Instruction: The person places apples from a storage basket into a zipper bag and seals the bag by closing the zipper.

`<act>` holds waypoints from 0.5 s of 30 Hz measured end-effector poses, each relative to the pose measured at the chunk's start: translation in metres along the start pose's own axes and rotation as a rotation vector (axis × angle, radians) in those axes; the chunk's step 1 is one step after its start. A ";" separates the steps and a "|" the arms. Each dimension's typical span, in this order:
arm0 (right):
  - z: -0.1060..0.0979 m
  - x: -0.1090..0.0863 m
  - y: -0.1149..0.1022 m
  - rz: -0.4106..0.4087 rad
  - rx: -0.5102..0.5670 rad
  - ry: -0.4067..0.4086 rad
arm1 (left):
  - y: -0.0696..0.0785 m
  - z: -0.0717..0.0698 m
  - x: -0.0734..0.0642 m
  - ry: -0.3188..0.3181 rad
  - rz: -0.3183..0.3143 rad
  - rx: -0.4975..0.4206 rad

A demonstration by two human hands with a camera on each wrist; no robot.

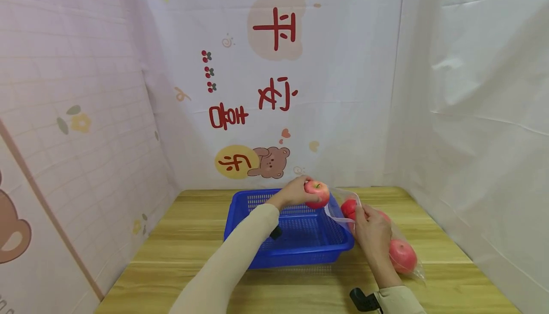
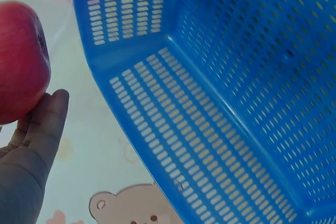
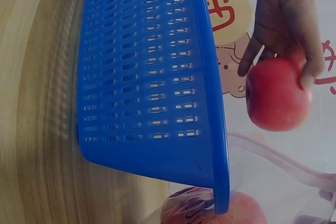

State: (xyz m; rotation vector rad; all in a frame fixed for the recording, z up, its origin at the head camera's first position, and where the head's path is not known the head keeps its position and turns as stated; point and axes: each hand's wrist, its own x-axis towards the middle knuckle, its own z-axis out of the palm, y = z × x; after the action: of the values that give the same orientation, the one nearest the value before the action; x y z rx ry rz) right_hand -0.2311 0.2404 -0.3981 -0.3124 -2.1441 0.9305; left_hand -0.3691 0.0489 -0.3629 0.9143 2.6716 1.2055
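Observation:
Above the back right of a blue plastic basket (image 1: 296, 258), my left hand (image 1: 294, 193) grips a red apple (image 1: 318, 194), its stem end showing. In the right wrist view the fingers and thumb curve round that apple (image 3: 278, 95), which is held off any surface. Just right of it, my right hand (image 1: 374, 234) pinches the pale rim of a clear plastic bag (image 1: 341, 219), whose mouth faces the held apple. Several red apples lie inside the bag, one a large apple (image 1: 403, 257) near its far end. Part of the bag hides behind my right hand.
Basket and bag rest on a wood-grain table (image 1: 180, 238). A printed white cloth (image 1: 343, 90) hangs behind the table, with more cloth along the left and right sides. The basket's right rim lies close to the bag.

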 end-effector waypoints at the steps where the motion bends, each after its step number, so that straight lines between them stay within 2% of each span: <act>1: 0.000 0.000 0.000 0.000 -0.002 -0.001 | 0.002 0.002 0.001 0.003 -0.006 -0.008; 11: -0.002 0.001 0.000 0.022 -0.007 -0.028 | 0.020 0.025 0.007 0.058 -0.034 -0.013; 15: -0.002 0.002 0.000 0.027 -0.001 -0.034 | 0.025 0.034 0.008 0.063 -0.037 -0.044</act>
State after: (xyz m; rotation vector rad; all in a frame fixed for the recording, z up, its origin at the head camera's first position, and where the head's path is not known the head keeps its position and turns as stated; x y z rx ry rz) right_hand -0.2308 0.2427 -0.3958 -0.3292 -2.1764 0.9560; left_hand -0.3539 0.0886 -0.3673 0.8312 2.6850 1.3010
